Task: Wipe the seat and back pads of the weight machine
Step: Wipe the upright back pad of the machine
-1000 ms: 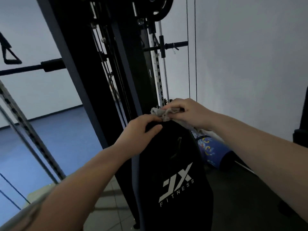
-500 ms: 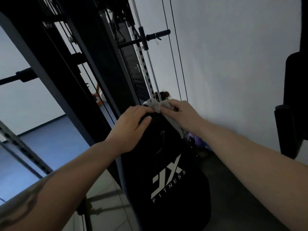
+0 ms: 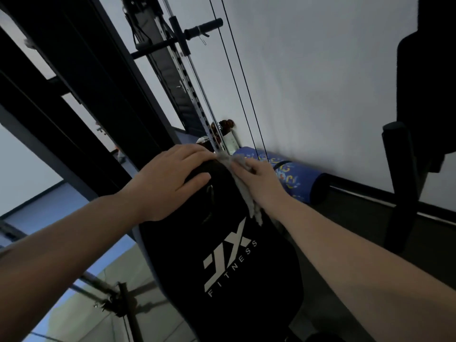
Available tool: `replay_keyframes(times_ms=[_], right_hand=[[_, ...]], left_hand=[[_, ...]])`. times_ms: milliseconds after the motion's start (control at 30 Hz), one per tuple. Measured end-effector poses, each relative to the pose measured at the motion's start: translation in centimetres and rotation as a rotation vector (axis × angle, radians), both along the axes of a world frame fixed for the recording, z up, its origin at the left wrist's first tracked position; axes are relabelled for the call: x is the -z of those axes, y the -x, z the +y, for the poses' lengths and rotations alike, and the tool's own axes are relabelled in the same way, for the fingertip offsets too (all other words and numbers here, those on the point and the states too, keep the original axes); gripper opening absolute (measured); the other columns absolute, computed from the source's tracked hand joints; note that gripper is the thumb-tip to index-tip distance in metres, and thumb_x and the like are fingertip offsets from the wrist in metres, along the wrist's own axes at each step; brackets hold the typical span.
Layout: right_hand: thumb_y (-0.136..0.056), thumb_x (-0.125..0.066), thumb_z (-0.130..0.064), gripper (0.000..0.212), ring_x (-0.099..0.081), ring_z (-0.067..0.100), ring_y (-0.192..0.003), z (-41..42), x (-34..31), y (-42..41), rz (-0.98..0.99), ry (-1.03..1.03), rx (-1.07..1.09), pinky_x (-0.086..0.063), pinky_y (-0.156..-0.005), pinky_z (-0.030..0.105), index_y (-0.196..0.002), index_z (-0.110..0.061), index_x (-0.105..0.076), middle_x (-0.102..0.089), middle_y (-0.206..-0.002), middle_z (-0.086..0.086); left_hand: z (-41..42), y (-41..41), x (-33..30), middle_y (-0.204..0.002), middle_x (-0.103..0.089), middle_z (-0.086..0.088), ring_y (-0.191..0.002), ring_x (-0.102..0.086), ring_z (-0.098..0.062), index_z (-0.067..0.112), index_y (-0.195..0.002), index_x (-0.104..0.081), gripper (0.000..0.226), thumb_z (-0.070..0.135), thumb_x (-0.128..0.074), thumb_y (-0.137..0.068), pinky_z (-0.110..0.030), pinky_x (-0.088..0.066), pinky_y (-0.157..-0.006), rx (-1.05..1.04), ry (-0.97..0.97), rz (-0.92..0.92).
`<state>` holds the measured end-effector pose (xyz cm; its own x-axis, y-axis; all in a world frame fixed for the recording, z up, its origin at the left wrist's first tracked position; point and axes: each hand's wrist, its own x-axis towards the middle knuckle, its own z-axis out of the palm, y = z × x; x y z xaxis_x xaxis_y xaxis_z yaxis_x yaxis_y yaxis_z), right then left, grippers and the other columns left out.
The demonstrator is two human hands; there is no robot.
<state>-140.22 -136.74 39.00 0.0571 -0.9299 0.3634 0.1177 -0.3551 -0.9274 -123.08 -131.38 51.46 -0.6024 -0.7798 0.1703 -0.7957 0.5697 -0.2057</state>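
Observation:
The black back pad (image 3: 222,287) of the weight machine stands upright in the middle, with a white fitness logo on its face. My left hand (image 3: 170,183) grips the pad's top left corner, fingers over the top edge and thumb on the front. My right hand (image 3: 256,178) presses a grey cloth (image 3: 249,201) against the pad's upper right edge. The cloth hangs down along that edge. The seat pad is out of sight.
The machine's black frame (image 3: 81,95) rises at the left. Cables (image 3: 237,82) and a perforated upright run behind the pad. A rolled blue mat (image 3: 291,176) lies along the white wall. A black padded post (image 3: 399,183) stands at the right.
My right hand has slid with the cloth from the pad's top onto its right edge. The view has tilted and turned right. My left hand keeps its hold on the top.

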Motion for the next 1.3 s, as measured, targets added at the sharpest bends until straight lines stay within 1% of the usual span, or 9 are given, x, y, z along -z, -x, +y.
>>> replay_keyframes(times_ms=[233, 300, 400, 567, 700, 967, 1033, 1167, 1300], right_hand=[[-0.091, -0.064, -0.014, 0.041, -0.036, -0.003, -0.050, -0.7, -0.1, 1.5, 0.117, 0.031, 0.006, -0.027, -0.053, 0.018, -0.056, -0.026, -0.047, -0.040, -0.055, -0.008], [-0.090, -0.064, -0.015, 0.018, -0.051, 0.010, -0.064, -0.8, -0.4, 1.4, 0.096, 0.081, -0.020, -0.037, -0.064, 0.024, -0.072, -0.011, -0.065, -0.057, -0.073, 0.010], [-0.086, -0.063, -0.022, 0.037, -0.055, 0.035, -0.082, -1.4, 4.2, 2.4, 0.154, 0.045, 0.037, -0.041, -0.074, 0.038, -0.086, 0.014, -0.060, -0.057, -0.091, 0.031], [-0.088, -0.065, -0.001, 0.030, -0.049, -0.001, -0.059, -0.3, 11.4, 4.7, 0.132, -0.241, -0.002, -0.041, -0.060, 0.020, -0.064, -0.019, -0.060, -0.059, -0.061, -0.007], [-0.089, -0.065, -0.005, 0.015, -0.061, 0.012, -0.083, -1.1, 7.1, 3.6, -0.098, -0.147, -0.064, -0.048, -0.076, 0.024, -0.102, 0.000, -0.070, -0.070, -0.094, 0.019], [-0.088, -0.068, -0.011, 0.020, -0.047, -0.009, -0.060, 0.4, 14.7, 3.8, 0.135, -0.403, 0.108, -0.038, -0.060, 0.017, -0.068, -0.015, -0.067, -0.058, -0.062, -0.006], [-0.088, -0.069, -0.017, 0.019, -0.048, 0.002, -0.068, -0.2, 13.5, 3.6, 0.225, -0.422, 0.131, -0.036, -0.063, 0.025, -0.068, -0.015, -0.069, -0.058, -0.063, 0.000], [-0.089, -0.066, -0.015, 0.017, -0.050, 0.013, -0.071, -0.5, 8.7, 1.5, -0.080, -0.330, 0.178, -0.037, -0.064, 0.027, -0.079, -0.002, -0.069, -0.060, -0.070, 0.008], [-0.087, -0.068, -0.022, 0.008, -0.065, 0.016, -0.084, 2.0, 9.9, 1.1, 0.065, -0.288, 0.390, -0.047, -0.074, 0.031, -0.093, -0.018, -0.072, -0.072, -0.085, 0.001]], left_hand=[[-1.2, 0.7, -1.0, -0.136, -0.045, 0.009, -0.124, -0.036, -0.005, 0.028, -0.135, -0.046, 0.053, 0.054, -0.026, -0.094, -0.011, -0.022, -0.099, 0.070, -0.125, -0.029], [-2.1, 1.7, -1.3, -0.128, -0.048, 0.013, -0.117, -0.038, -0.003, 0.030, -0.129, -0.052, 0.045, 0.052, -0.030, -0.095, -0.010, -0.026, -0.096, 0.086, -0.202, -0.058], [-2.9, 2.5, -1.1, -0.122, -0.051, 0.015, -0.115, -0.042, -0.001, 0.031, -0.123, -0.055, 0.040, 0.051, -0.033, -0.096, -0.014, -0.031, -0.097, 0.084, -0.282, -0.070], [-2.9, 2.3, -0.9, -0.116, -0.056, 0.013, -0.111, -0.045, 0.002, 0.028, -0.119, -0.059, 0.048, 0.055, -0.028, -0.092, 0.002, -0.024, -0.091, 0.160, -0.208, -0.058], [-2.9, 2.3, -0.7, -0.114, -0.056, 0.014, -0.108, -0.046, 0.002, 0.031, -0.117, -0.059, 0.049, 0.056, -0.027, -0.091, 0.001, -0.026, -0.089, 0.156, -0.192, -0.038], [-2.8, 2.3, -0.6, -0.112, -0.058, 0.014, -0.105, -0.047, 0.002, 0.027, -0.114, -0.063, 0.052, 0.056, -0.026, -0.091, 0.001, -0.027, -0.088, 0.138, -0.179, -0.008], [-2.7, 2.5, -0.7, -0.110, -0.059, 0.010, -0.104, -0.048, 0.000, 0.022, -0.113, -0.064, 0.054, 0.053, -0.026, -0.092, -0.004, -0.031, -0.088, 0.136, -0.171, 0.017], [-2.1, 2.4, -0.9, -0.108, -0.063, 0.006, -0.102, -0.054, -0.009, 0.021, -0.112, -0.065, 0.046, 0.047, -0.032, -0.093, -0.025, -0.040, -0.089, 0.038, -0.129, 0.089], [-1.2, 2.2, -1.0, -0.105, -0.066, 0.001, -0.101, -0.059, -0.017, 0.018, -0.104, -0.067, 0.036, 0.039, -0.039, -0.096, -0.034, -0.046, -0.089, -0.058, 0.044, 0.275]])
